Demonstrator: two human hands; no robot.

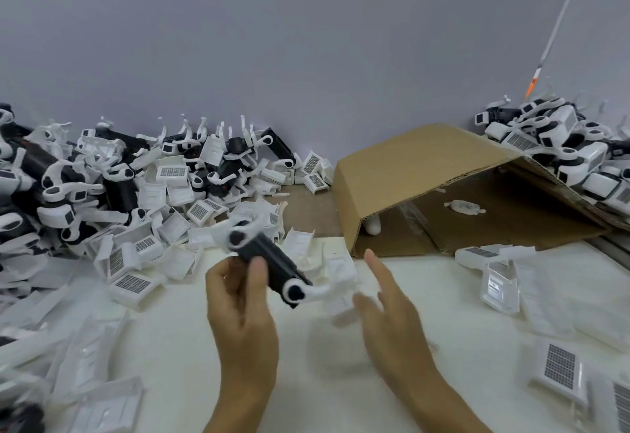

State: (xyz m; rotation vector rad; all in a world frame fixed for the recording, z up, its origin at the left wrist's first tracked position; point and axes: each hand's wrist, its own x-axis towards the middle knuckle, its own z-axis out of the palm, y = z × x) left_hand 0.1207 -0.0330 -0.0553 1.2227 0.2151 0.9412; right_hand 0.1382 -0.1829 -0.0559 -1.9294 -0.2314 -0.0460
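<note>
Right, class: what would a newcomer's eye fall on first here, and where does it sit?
First, the left hand gripping a black part with white ends, mid-frame, the open right hand beside it. Then the heap of black-and-white parts piled at the back left, and the cardboard box tipped on its side at right.

Two bare forearms [242, 385] reach up from the bottom edge, side by side. The left hand [238, 299] is raised, its thumb and fingers curled round a black part [269, 263]. Just beside it, the right hand [388, 306] is slightly blurred, with fingers straight and spread.
</note>
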